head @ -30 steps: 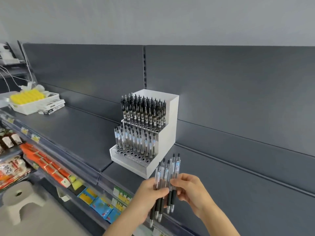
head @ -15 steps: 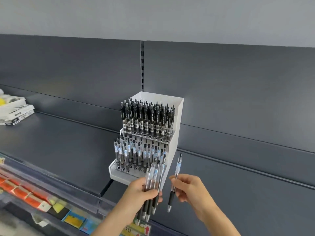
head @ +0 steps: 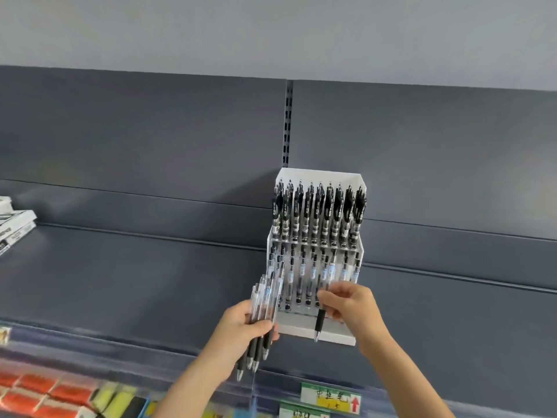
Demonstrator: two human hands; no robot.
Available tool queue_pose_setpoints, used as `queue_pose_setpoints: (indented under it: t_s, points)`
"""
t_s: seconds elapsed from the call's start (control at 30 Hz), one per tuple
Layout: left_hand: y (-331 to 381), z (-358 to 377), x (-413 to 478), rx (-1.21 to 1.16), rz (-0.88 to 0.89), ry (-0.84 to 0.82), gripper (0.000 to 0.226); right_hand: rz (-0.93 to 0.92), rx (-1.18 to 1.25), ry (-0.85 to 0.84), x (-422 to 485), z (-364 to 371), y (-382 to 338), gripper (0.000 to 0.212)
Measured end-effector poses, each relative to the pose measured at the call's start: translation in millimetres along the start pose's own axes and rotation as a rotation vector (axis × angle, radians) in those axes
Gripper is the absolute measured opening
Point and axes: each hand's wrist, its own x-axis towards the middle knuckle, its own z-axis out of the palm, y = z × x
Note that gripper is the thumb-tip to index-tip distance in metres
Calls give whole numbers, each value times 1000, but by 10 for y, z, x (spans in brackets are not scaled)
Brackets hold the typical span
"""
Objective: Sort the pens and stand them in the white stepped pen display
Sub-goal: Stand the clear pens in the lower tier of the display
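The white stepped pen display [head: 333,335] stands on the dark shelf against the back panel. Its top step holds several black-clip pens [head: 319,212], and its middle step holds several clear pens with blue labels [head: 313,273]. My left hand [head: 244,322] grips a bundle of clear pens [head: 266,294], tips down, just left of the display. My right hand [head: 351,306] pinches a single clear pen [head: 320,322] upright over the display's bare lowest step, tip pointing down.
The dark grey shelf [head: 135,282] stretches left and right of the display. Stacked white boxes [head: 15,227] sit at the far left edge. Below the shelf lip hang price tags [head: 330,398] and lie orange and yellow packets [head: 60,396].
My right hand drew one pen out of the bundle and carried it up in front of the display. My left hand rose with the remaining pens. The view swung to face the display squarely.
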Motion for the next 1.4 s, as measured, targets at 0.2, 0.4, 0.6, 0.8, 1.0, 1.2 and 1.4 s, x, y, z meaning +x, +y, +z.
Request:
queue_pose_setpoints:
  t_s: [0.2,0.4,0.6,0.8,1.0,1.2,1.4]
  points:
    - [-18,-311,7,48,45,-26,13,-102,-181,182,72,294,-132,24]
    - [-25,-405,38,1,26,-49,13,-134,-467,234,107,503,-193,23]
    - [-22,-444,55,-41,0,-72,14,-160,-740,207,159,566,-236,22]
    - [-7,-453,56,-13,29,-108,14,-47,-793,151,212,658,-30,22]
    - [35,-438,64,-20,42,-105,13,-42,-762,178,205,669,12,25]
    - [97,-467,52,-42,21,-120,13,-31,-651,227,75,597,-64,18]
    - [136,-393,69,-85,17,-133,13,-212,-356,105,-184,710,-351,16]
